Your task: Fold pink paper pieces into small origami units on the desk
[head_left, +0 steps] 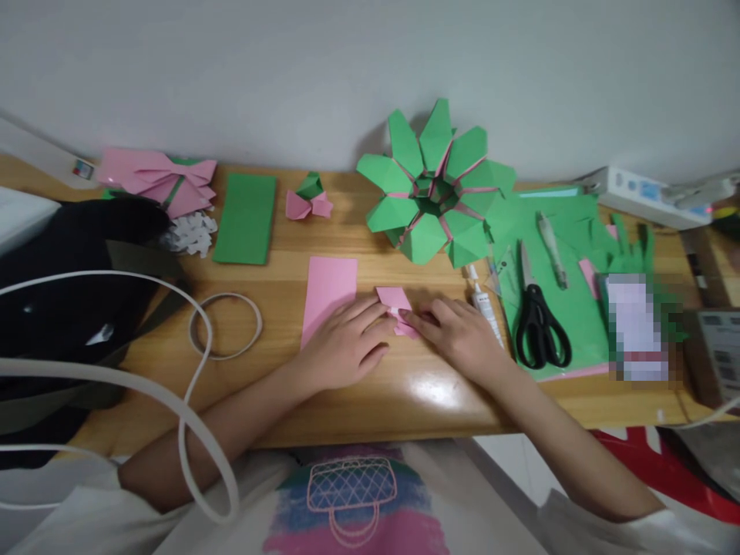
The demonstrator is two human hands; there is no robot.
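A small folded piece of pink paper [394, 297] lies on the wooden table between my hands, with a small white patch at the fingertips. My left hand [341, 343] is palm down, its fingers stretched out flat and their tips on the paper's left edge. It also covers the lower part of a flat pink sheet [331, 287]. From the other side, my right hand [459, 335] is closed at the paper, its forefinger reaching onto it and the other fingers curled. My right thumb is mostly hidden. Just beyond this hand lies a white glue tube [486, 307].
Behind stands a green and pink paper flower [416, 245]. Black-handled scissors [542, 327] and a cutter [553, 250] lie on green sheets [583, 324]. Green paper [246, 220], a tape roll [193, 333], a white cable [190, 412] and a black bag [58, 247] are left.
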